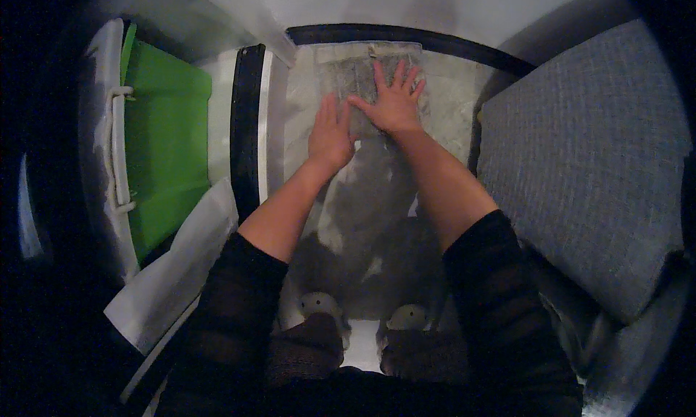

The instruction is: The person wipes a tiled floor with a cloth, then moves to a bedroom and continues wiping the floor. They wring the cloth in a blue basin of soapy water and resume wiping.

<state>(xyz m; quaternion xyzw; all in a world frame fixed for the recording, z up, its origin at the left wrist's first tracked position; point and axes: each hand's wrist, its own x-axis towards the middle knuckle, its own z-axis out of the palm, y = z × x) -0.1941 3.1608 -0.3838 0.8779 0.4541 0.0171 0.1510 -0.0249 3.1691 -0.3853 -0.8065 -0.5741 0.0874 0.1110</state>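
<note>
A flat grey piece, fabric or plastic film (350, 77), lies on the pale marbled floor (451, 118) in front of me, with a lighter band along its far edge. My right hand (397, 104) rests palm down on its right part, fingers spread. To its left, my left hand (330, 137) lies flat at the piece's left side, fingers nearly together. The two hands almost meet at the right thumb. Neither holds anything. Between my forearms the floor is dark, and I cannot tell how much of that is shadow or the piece itself.
On the left stand a green container (168, 139) with a pale handle and a white sheet (182, 270). A grey fabric-covered block (582, 161) borders the right side. Dark baseboard (391, 32) runs along the far wall. My pale shoes (321, 304) are at the bottom.
</note>
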